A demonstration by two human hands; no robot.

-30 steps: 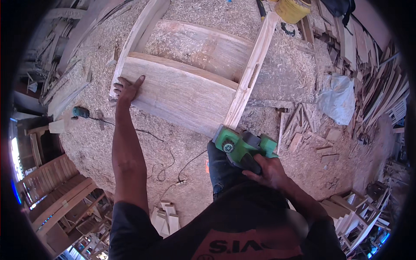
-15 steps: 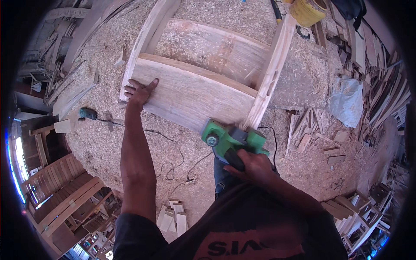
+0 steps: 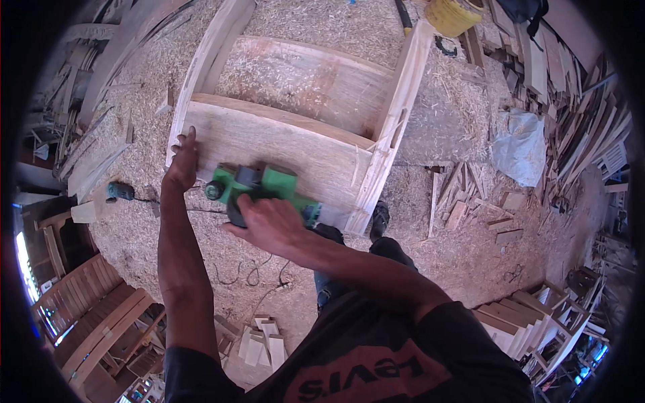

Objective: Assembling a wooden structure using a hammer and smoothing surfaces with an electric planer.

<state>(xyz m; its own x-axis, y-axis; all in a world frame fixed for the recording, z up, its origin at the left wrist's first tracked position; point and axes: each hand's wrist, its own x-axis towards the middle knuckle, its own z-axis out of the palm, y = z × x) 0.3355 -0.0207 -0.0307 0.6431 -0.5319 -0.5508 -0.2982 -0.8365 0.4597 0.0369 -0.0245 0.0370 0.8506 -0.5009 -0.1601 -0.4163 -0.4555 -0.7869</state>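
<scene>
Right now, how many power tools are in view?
2: a green planer in the right hand, and a teal tool lying on the shavings left of the left forearm. The side clutter may hide others.

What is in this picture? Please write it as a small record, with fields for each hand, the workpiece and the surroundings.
Left hand: on the left side of the wooden frame
Right hand: grips the green electric planer
Planer position: at the near edge of the near board
Floor: covered with wood shavings
Left side: teal power tool, slatted wooden bench
Right side: yellow bucket, whitish plastic sheet
</scene>
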